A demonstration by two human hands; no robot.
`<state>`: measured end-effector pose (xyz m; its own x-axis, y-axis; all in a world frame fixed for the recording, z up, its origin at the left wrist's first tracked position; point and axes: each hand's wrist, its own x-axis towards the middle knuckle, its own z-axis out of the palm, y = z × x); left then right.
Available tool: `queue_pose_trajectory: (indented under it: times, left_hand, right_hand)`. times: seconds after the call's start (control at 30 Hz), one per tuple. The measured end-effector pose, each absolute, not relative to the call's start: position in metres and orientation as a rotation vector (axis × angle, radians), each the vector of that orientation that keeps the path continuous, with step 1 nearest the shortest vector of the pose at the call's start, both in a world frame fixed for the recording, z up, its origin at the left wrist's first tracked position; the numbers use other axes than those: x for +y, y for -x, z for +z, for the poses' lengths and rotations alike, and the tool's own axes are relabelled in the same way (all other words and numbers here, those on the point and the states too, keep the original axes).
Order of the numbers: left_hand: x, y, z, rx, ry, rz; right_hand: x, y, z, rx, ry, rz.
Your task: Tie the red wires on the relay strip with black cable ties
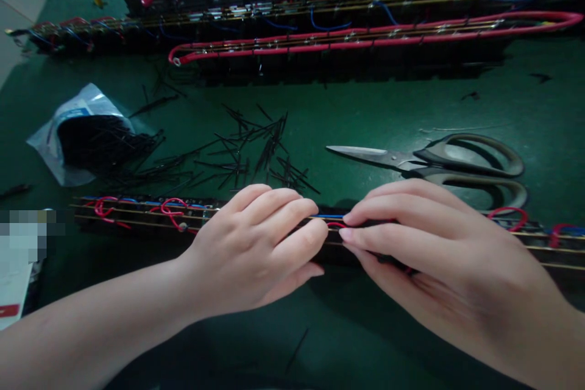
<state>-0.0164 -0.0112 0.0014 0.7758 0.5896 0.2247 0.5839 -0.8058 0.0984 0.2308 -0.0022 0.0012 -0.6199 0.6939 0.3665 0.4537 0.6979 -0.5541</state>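
Observation:
A long black strip (144, 217) with brass-coloured rods, red wire loops and blue wires lies across the near part of the green table. My left hand (265, 237) is closed over its middle, fingers curled around the far side and thumb on the near side. Just to the right, my right hand (439, 250) pinches with thumb and fingertips at a short red wire (337, 225) on the strip. A blue wire (329, 216) runs between the two hands. The fingers hide part of the strip, and the exact grip of the left fingertips is covered.
Scissors (402, 160) lie beyond my right hand. Loose black cable ties (274, 140) spread from an open plastic bag (89, 97) at the left. More wired strips (320, 42) with thick red cables line the back. A white object (13, 274) is at the left edge.

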Motion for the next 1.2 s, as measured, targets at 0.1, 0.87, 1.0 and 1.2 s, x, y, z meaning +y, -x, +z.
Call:
queue_pose_trajectory:
  times: [0.1, 0.87, 1.0, 1.2]
  left_hand:
    - [-0.012, 0.016, 0.002, 0.985, -2.908, 0.360]
    - [-0.010, 0.012, -0.005, 1.032, -2.854, 0.353]
    - [-0.009, -0.001, 0.006, 1.101, -2.815, 0.271]
    - [-0.005, -0.023, 0.013, 1.228, -2.905, 0.087]
  right_hand:
    - [-0.001, -0.228, 0.002, -2.322, 0.865, 0.587]
    - [-0.007, -0.225, -0.008, -2.413, 0.748, 0.112]
    - [-0.006, -0.222, -0.005, -2.387, 0.740, 0.143]
    - [-0.006, -0.223, -0.003, -2.420, 0.758, 0.156]
